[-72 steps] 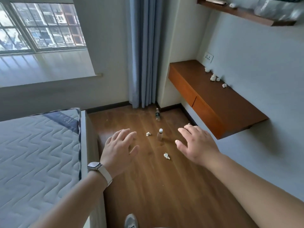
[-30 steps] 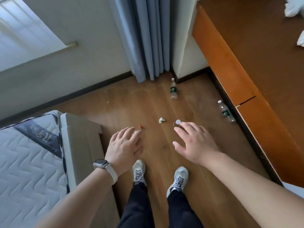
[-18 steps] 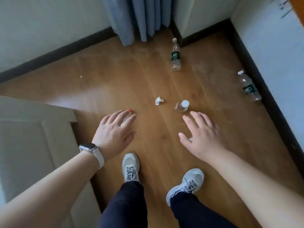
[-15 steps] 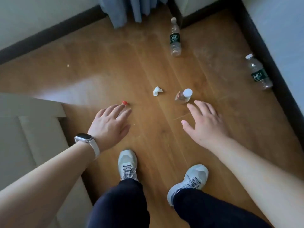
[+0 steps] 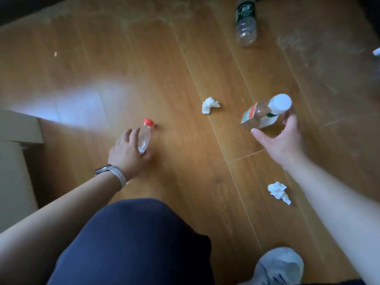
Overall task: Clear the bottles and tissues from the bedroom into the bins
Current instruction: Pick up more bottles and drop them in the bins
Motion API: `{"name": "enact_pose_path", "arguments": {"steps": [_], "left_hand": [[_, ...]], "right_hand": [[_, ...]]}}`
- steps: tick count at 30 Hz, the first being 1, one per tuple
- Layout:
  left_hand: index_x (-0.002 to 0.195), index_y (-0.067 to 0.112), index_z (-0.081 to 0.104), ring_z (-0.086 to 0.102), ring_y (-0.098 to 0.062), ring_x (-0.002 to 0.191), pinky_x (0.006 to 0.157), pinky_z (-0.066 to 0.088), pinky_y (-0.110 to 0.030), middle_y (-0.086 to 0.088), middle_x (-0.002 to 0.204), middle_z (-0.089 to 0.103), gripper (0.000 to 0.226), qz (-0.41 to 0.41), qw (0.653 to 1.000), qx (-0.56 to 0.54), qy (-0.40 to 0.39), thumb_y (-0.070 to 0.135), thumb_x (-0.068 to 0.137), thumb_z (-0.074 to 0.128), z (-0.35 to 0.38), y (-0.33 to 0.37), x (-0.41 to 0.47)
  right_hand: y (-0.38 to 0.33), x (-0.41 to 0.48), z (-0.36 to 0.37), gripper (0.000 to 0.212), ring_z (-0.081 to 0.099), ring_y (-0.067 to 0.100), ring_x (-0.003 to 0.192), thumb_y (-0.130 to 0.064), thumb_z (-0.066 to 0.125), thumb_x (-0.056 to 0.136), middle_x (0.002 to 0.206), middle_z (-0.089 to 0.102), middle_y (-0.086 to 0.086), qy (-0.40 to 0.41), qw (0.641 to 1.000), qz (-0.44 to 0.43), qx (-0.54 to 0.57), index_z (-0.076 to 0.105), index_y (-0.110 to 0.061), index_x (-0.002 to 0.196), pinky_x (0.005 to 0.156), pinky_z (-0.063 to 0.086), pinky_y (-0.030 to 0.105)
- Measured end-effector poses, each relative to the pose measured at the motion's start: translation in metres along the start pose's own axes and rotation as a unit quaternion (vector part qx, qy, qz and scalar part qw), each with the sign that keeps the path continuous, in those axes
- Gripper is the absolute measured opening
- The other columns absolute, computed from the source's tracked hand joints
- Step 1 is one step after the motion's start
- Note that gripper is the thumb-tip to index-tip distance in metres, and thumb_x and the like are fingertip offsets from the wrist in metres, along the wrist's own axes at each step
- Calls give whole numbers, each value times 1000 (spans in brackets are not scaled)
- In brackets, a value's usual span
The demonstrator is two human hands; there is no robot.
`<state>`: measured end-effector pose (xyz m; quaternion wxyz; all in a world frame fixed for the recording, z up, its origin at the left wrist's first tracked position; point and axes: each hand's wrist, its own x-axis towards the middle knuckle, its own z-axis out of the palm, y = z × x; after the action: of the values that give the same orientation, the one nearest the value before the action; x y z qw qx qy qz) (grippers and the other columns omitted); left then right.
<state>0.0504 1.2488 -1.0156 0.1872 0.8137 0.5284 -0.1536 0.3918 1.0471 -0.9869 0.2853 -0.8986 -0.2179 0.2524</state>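
A small clear bottle with a red cap [image 5: 145, 134] lies on the wooden floor. My left hand [image 5: 128, 152] grips its lower end, fingers on one side and thumb on the other. A tilted white-capped bottle with a red and green label [image 5: 264, 114] is held in my right hand [image 5: 284, 138], fingers curled behind its neck and thumb under its base. One crumpled white tissue [image 5: 209, 104] lies between the two bottles, another tissue [image 5: 278, 192] beside my right forearm. A green-labelled clear bottle [image 5: 245, 23] lies at the top.
The beige bed base [image 5: 16, 161] stands at the left edge. My bent knee in dark trousers [image 5: 133, 243] fills the bottom middle, and a grey shoe [image 5: 279, 266] is at the bottom right. The white cap of another bottle [image 5: 377, 52] shows at the right edge.
I have crouched down close to the floor. Both hands, open in the air before, have dropped onto the bottles: the left took the red-capped one, the right the white-capped one.
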Motion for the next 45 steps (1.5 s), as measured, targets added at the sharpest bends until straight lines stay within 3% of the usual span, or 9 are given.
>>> {"name": "enact_pose_path", "arguments": {"steps": [7,11,17,23,27,31,37,42,45], "left_hand": [[147,18,27,56,-38,114,89,48,-45,-16,137,51,79,-84,994,-73,-15,58,85,54,13,-16,14],[141,21,36,59,-34,105,84,50,-42,-14,129,55,72,-68,995,-74,-29,58,84,57,14,-13,17],[143,22,36,60,-31,103,78,52,-39,-10,132,55,73,-40,995,-86,-14,55,83,63,10,3,17],[141,26,37,61,-26,103,82,55,-42,-5,130,57,77,-1,988,-155,5,48,76,71,-7,31,11],[141,30,37,61,-20,104,85,56,-44,2,130,56,78,15,974,-226,-6,46,75,74,-29,54,3],[141,28,40,60,-7,97,79,51,-33,7,126,57,73,8,951,-309,-5,35,78,77,-76,84,-32],[139,29,42,60,-2,104,82,53,-29,10,123,59,69,-7,927,-374,-24,30,80,78,-190,125,-122],[134,34,42,60,3,100,70,49,-16,18,116,59,62,-12,913,-405,-48,26,82,76,-289,149,-196],[133,35,43,62,-4,104,78,54,-26,15,118,61,61,-33,907,-416,-52,26,82,76,-341,157,-237]], "right_hand": [[-4,23,16,76,54,14,115,-41,79,67,127,54,-5,18,1000,0,21,41,-29,132,97,45,35],[-7,36,21,80,60,12,101,-55,80,59,114,61,-6,-6,1000,19,17,48,-23,125,81,49,27],[-16,49,33,53,61,11,87,-48,77,71,95,65,-10,-31,999,28,11,63,-14,109,57,34,15],[-25,34,30,46,58,11,86,-52,76,71,95,61,-9,-62,998,2,-4,61,-18,99,59,34,20],[-46,25,21,66,62,8,88,-67,66,58,96,66,-10,-75,996,-36,17,64,-19,104,63,39,19],[-69,-2,-5,58,61,4,85,-60,72,61,96,64,-11,-83,994,-43,54,61,-22,103,68,42,21],[-126,-80,-98,34,66,3,82,-44,77,68,86,70,-15,-53,987,-23,148,66,-24,93,75,54,30],[-183,-138,-187,44,67,5,85,-47,76,65,90,71,-13,-61,984,-5,169,64,-25,101,80,56,39],[-211,-172,-236,39,68,7,86,-43,78,67,90,71,-11,-64,983,6,170,64,-27,100,81,56,43]]}}
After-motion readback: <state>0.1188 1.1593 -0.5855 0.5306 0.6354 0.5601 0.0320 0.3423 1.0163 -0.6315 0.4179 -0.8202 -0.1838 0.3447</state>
